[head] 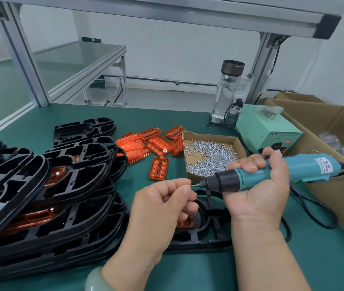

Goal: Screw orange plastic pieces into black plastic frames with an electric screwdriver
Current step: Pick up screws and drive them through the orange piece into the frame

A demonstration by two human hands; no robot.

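Right hand (257,185) has its fingers wrapped round the teal electric screwdriver (271,175), held sideways. Left hand (162,204) fingers pinch the tip of its thin silver bit (195,185); can't tell if a screw's there. Both hover over a black plastic frame (206,234) on the green desk (167,118), hiding most of its orange plastic piece (184,223). A messy stack of black frames (51,196) crowds the left. Loose orange pieces (152,143) lie beside the cardboard tray of silver screws (209,156).

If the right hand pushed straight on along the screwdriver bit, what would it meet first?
Probably the fingertips of the left hand, pinching what looks like a screw at the tip of the electric screwdriver in the right hand.
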